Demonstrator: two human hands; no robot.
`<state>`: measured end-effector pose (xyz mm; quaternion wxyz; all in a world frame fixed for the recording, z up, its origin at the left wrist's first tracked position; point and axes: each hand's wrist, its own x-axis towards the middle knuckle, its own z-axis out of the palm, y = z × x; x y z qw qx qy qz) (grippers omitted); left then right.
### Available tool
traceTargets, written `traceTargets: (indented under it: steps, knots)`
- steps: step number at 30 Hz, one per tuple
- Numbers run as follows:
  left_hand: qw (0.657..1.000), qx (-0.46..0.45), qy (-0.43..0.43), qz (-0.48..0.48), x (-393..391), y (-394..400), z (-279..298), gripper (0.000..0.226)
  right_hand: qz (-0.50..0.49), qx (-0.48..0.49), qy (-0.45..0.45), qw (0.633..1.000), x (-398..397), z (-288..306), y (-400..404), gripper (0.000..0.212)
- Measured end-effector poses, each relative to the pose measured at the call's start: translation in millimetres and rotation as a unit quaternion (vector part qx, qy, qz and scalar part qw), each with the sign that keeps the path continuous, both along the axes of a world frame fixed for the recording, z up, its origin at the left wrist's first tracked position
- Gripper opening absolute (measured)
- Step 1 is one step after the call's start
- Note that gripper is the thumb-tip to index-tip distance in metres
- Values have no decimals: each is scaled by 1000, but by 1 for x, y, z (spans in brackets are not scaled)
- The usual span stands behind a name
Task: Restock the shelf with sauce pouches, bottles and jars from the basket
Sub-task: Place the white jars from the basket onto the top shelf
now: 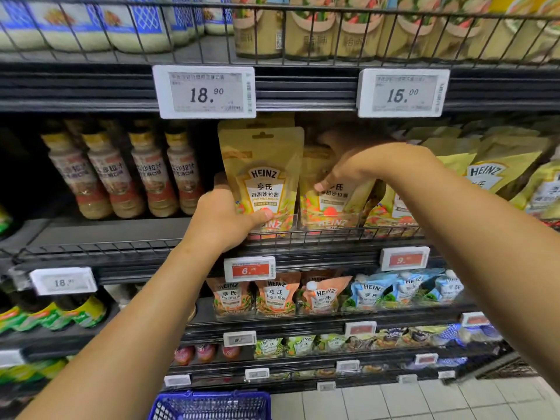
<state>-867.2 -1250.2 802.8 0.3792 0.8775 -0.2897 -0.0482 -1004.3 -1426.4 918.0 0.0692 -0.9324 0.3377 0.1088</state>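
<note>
1. The left hand (222, 218) is at the middle of the frame, its grip closed round the lower left corner of a yellow Heinz pouch (263, 177): the thumb lies across the front and the fingers are behind.
2. That pouch stands upright at the front of the middle shelf (121, 247), its bottom edge at the wire front rail.
3. The right hand (360, 165) reaches in from the right of the frame, just right of the pouch. Its thumb touches the front of a second pouch (327, 201), and its fingers go over that pouch's top. The hand is blurred, so whether it truly grips there I cannot tell.
4. More yellow pouches (497, 174) lean in a row to the right of centre.
5. Brown sauce bottles (130, 174) stand left of centre on the same shelf.
6. White price tags (204, 91) hang on the shelf edge above, in the upper middle.
7. A blue basket (212, 404) sits at the bottom edge of the frame, on the tiled floor (394, 401).
</note>
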Motion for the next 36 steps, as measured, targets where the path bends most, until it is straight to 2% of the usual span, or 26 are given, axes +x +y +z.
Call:
traceTargets:
  steps: [6, 9, 12, 14, 15, 17, 19, 22, 27, 30, 33, 36]
  knots:
    - [1000, 3, -12, -19, 2, 3, -4, 65, -6, 31, -5, 1000, -10, 11, -13, 70]
    - [999, -13, -23, -20, 1, 3, -4, 65, 11, 56, -20, 998, -4, 2, -16, 76]
    - [995, -96, -20, -7, 2, 0, 3, 61, -7, 57, 16, 998, 0, -9, -13, 86]
    - [990, -143, -6, 13, 4, -3, 7, 50, -6, 45, -11, 999, 1, -10, -13, 102]
    - [987, -158, -4, 24, 6, -5, 7, 42, 2, 30, -33, 999, 0, -9, -15, 103]
    - [981, -185, 3, 53, 8, -6, 6, 29, 21, -8, -83, 996, -3, -3, -17, 91]
    - [978, -193, 11, 83, 10, -4, 3, 32, 32, -32, -118, 992, -7, 4, -19, 86]
    - [976, -215, 26, 40, 11, -3, 2, 20, 50, -48, -150, 986, -13, 10, -17, 82]
    - [975, -215, 33, -37, 5, -3, 3, 25, 53, -42, -143, 987, -18, 10, -13, 86]
    - [975, -211, 40, -59, 5, -2, 4, 31, 67, -98, -137, 984, -25, 10, -7, 89]
    - [977, -205, 40, -47, 8, 2, 1, 32, 86, -181, -158, 967, -33, 10, -1, 79]
    - [976, -197, 64, -63, 10, 8, 4, 53, 100, -210, -182, 955, -39, 4, 2, 71]
